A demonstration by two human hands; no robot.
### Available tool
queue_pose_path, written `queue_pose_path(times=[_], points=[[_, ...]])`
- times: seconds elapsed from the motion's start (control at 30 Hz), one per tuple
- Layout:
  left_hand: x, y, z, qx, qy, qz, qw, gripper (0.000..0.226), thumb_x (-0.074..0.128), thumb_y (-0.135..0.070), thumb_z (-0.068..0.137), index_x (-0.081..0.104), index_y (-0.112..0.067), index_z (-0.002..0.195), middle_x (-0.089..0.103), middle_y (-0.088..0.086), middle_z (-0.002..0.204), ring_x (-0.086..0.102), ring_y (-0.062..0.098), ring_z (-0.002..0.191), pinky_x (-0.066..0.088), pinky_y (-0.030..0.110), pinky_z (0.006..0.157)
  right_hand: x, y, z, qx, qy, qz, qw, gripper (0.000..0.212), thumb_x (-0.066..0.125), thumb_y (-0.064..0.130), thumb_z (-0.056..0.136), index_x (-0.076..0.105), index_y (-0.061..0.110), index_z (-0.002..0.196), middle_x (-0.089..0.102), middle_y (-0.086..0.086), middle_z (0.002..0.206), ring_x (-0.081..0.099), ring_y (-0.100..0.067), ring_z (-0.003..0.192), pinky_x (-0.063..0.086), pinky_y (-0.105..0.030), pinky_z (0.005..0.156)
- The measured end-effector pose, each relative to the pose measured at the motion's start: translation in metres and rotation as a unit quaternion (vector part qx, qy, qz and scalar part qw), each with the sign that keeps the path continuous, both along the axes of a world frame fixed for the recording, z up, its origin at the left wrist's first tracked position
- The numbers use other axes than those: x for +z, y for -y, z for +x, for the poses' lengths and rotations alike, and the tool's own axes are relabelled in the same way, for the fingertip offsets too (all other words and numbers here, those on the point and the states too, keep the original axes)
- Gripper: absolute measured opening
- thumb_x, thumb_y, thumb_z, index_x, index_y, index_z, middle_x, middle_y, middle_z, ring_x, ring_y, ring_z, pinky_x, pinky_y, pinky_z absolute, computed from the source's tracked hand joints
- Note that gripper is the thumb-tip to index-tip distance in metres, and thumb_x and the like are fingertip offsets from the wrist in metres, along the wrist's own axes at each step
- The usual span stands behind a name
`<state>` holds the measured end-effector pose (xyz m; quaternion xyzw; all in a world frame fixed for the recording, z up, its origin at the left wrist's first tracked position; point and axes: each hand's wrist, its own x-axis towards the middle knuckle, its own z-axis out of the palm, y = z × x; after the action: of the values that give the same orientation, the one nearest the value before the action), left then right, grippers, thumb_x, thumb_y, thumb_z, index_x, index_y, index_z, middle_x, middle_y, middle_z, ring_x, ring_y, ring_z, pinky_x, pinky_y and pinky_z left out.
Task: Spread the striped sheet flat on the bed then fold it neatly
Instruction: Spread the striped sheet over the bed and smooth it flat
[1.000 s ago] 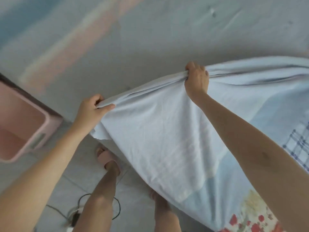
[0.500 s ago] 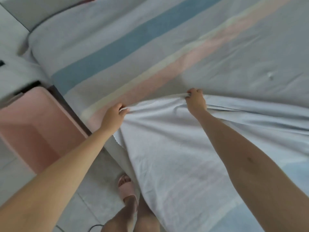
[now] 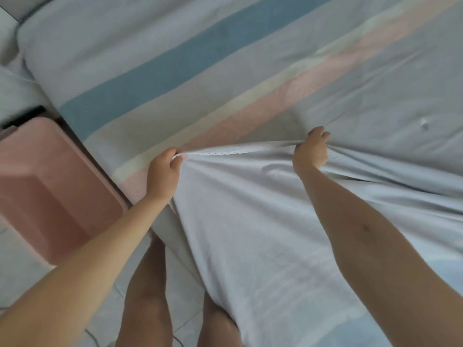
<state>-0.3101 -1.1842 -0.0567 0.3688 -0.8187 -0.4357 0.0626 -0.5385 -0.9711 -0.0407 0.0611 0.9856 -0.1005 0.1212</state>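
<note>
Head view: left grip [image 3: 162, 176] and right grip [image 3: 312, 154] each curl tight on the hem of the striped sheet [image 3: 250, 234], pale underside drawn over the bed's [image 3: 164, 221] near edge; best held taut, level, laid parallel to the stripes.

Floor: pale tiles [image 3: 25, 281] with thin grout lines, seen at the lower left.
Bed [image 3: 161, 222]: fills the top and right of the view, and its near edge runs slantwise down to the floor.
Pink bin [image 3: 62, 196]: plastic, standing on the tiles just beside the bed's edge, with a dark gap behind it.
Cord [image 3: 93, 334]: thin and dark, lying on the tiles at the bottom.
Far left: pale bedding [image 3: 13, 96] by the bed's corner; what it is cannot be told.
Light: soft, even, cool.
</note>
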Motion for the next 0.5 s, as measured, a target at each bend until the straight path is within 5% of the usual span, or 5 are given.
queue_pose_path(times=[0.2,0.5], points=[[-0.009,0.008,0.003,0.004,-0.045,0.046,0.998,0.029,0.052,-0.014,0.097,0.047,-0.004,0.07,0.034,-0.001,0.055,0.028,0.011,0.053,0.025,0.024,0.053,-0.005,0.02,0.004,0.076,-0.176,-0.272,0.943,0.017,0.043,0.001,0.087,0.044,0.013,0.098,0.043,0.0,0.102,0.044,-0.01,0.078,0.032,-0.013,0.065],[0.022,0.109,-0.007,0.082,-0.08,0.048,0.992,0.038,0.051,-0.021,0.097,0.043,0.001,0.067,0.027,-0.001,0.056,0.023,0.01,0.056,0.022,0.03,0.054,0.04,0.2,-0.048,0.101,-0.158,-0.316,0.93,0.023,0.032,-0.004,0.087,0.047,0.01,0.097,0.042,-0.001,0.095,0.037,-0.016,0.089,0.027,-0.012,0.071]])
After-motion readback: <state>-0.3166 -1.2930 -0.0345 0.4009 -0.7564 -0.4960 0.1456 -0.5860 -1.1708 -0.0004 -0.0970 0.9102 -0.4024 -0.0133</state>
